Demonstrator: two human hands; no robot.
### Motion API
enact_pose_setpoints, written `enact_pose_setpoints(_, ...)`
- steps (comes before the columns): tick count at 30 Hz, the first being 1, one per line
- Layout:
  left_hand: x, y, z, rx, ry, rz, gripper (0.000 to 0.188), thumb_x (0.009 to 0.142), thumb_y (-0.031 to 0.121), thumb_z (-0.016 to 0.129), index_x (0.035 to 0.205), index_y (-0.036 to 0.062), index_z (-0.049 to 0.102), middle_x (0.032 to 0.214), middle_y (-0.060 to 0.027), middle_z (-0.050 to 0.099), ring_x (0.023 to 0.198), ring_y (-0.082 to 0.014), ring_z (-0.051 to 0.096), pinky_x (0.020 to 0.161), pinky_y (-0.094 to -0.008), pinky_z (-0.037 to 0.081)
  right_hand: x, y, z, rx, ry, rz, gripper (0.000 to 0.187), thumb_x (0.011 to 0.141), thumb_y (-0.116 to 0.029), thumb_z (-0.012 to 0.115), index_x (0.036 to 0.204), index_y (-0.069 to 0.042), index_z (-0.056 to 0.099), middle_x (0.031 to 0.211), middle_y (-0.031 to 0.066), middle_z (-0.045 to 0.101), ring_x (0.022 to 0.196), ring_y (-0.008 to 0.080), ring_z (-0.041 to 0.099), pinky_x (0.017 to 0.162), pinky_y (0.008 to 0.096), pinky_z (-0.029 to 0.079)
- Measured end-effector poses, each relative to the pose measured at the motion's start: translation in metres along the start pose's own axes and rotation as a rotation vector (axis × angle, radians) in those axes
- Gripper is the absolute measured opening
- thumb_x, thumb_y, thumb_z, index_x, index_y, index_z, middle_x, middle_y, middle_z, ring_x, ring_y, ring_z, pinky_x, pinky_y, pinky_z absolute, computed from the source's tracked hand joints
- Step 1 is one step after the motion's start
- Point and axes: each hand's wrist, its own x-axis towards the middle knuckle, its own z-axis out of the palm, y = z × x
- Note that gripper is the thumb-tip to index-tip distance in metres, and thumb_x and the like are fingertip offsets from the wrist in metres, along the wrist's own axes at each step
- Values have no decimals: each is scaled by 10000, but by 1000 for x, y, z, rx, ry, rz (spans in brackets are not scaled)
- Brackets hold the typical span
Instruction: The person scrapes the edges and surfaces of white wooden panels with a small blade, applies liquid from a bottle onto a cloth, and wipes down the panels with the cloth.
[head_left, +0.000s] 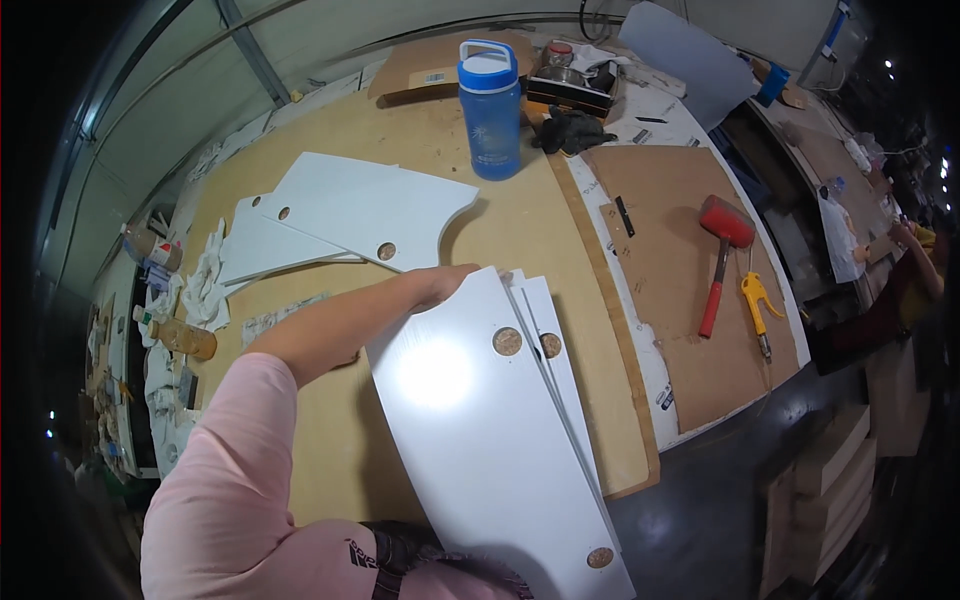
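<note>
My left hand [450, 285] grips the far edge of a small stack of white panels [470, 420]; its fingers are mostly hidden behind the top panel. These long boards slant toward my body and reach past the near edge of the table. Round holes with a brown, chipboard-like inside show near their right side, and the lower boards peek out to the right. Beyond the hand, more white panels [340, 205] with round holes and a curved right end lie overlapped on the table. My right hand does not show.
A blue water bottle [491, 125] stands at the back of the tan worktable [560, 260]. Brown cardboard [660, 200] on the right carries a red mallet [725, 225] and a yellow air blow gun [757, 300]. Drink bottles [185, 338] are at left. Another person [915, 260] works far right.
</note>
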Motion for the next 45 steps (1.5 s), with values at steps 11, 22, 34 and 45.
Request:
enact_pose_setpoints(11, -61, -21, 2, -491, 3, 70, 690, 930, 604, 443, 1368, 70, 458, 1334, -120, 529, 1120, -256, 569, 983, -390, 443, 11, 0, 23, -40, -61, -31, 558, 995, -458, 389, 1320, -12, 477, 1260, 147, 562, 1139, 267, 549, 985, 417, 428)
enact_pose_setpoints(22, -231, -171, 21, -1179, 357, 357, 680, 939, 614, 395, 1367, 91, 463, 1317, -116, 545, 1142, -265, 564, 994, -407, 443, 9, 3, 85, -112, -254, -100, 551, 995, -456, 393, 1310, -14, 487, 1244, 144, 572, 1122, 262, 560, 971, 410, 439)
enact_pose_setpoints(34, -367, -369, -17, -1606, 1252, 271, 673, 949, 626, 343, 1366, 113, 469, 1298, -113, 562, 1167, -275, 557, 1005, -426, 443, 39, 6, 209, -84, -558, -110, 543, 994, -455, 398, 1300, -17, 497, 1227, 141, 583, 1103, 257, 571, 956, 402, 451)
enact_pose_setpoints(45, -406, -461, 29, -1758, 935, 911, 851, 827, 762, 406, 1322, 76, 499, 1259, -157, 580, 1122, -348, 572, 973, -479, 471, 75, -3, 282, -100, -779, -138, 557, 990, -484, 399, 1291, -27, 501, 1236, 136, 578, 1112, 237, 563, 954, 386, 446)
